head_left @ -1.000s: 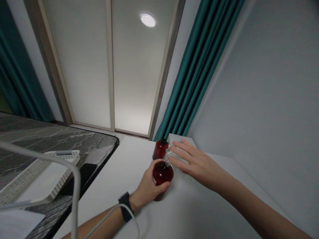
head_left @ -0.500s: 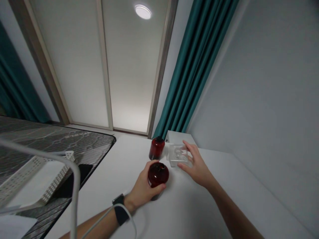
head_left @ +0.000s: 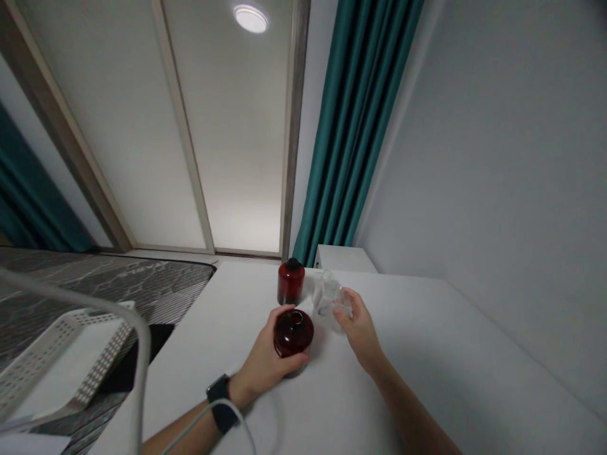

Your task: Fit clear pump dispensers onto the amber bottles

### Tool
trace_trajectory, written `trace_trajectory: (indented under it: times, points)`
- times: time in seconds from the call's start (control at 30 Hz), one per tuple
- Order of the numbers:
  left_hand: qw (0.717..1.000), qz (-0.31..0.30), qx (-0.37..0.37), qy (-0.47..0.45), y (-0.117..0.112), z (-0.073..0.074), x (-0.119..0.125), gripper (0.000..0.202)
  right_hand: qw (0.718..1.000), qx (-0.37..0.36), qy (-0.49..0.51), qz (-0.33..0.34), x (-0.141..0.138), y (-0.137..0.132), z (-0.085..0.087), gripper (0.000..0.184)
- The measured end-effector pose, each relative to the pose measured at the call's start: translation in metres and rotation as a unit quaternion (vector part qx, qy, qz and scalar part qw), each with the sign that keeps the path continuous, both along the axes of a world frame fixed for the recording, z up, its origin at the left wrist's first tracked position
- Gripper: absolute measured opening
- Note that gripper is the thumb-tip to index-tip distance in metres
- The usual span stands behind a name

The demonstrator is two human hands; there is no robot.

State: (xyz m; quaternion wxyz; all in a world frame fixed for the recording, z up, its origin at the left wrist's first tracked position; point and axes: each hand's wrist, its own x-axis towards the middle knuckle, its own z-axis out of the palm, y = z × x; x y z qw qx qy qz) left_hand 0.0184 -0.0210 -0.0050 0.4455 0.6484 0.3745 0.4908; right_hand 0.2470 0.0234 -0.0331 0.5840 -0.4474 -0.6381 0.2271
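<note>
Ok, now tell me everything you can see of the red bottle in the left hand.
The dark red bottle is round-shouldered and glossy, its material looking like tinted plastic or glass. A short neck with a round opening shows on top, with no cap visible. The left hand wraps it from the side, covering its lower part. It sits above the white table, though whether its base touches is hard to tell.

A pale grey wall point(head_left: 493, 139) meets long pleated teal curtains point(head_left: 358, 126) — beside them, tall frosted panels in a beige frame point(head_left: 227, 139) glow under a round white light point(head_left: 250, 18).
</note>
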Motion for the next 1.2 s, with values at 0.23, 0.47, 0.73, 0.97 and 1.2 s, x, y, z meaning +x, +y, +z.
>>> trace_trajectory:
  times: [0.23,0.47,0.73,0.97,1.2]
  points:
    - [0.998,-0.003,0.039,0.039,0.011,-0.001,0.004,0.072,0.998,0.011,0.042,-0.034,-0.007,0.000,-0.007,0.054]
    - [0.993,0.006,0.068,0.099,0.031,-0.002,0.007,0.073,0.993,-0.044,0.086,-0.069,-0.011,-0.005,0.003,0.061]
    - [0.990,-0.024,0.060,0.122,0.042,0.015,-0.011,0.071,0.995,-0.026,0.086,-0.051,-0.003,0.004,0.031,0.064]
    - [0.978,-0.119,0.056,0.162,0.052,0.033,-0.024,0.068,0.999,0.030,0.033,0.003,-0.006,0.018,0.078,0.062]
    - [0.962,-0.169,0.108,0.183,0.054,0.038,-0.029,0.066,0.997,0.050,-0.044,0.027,-0.009,0.030,0.100,0.063]
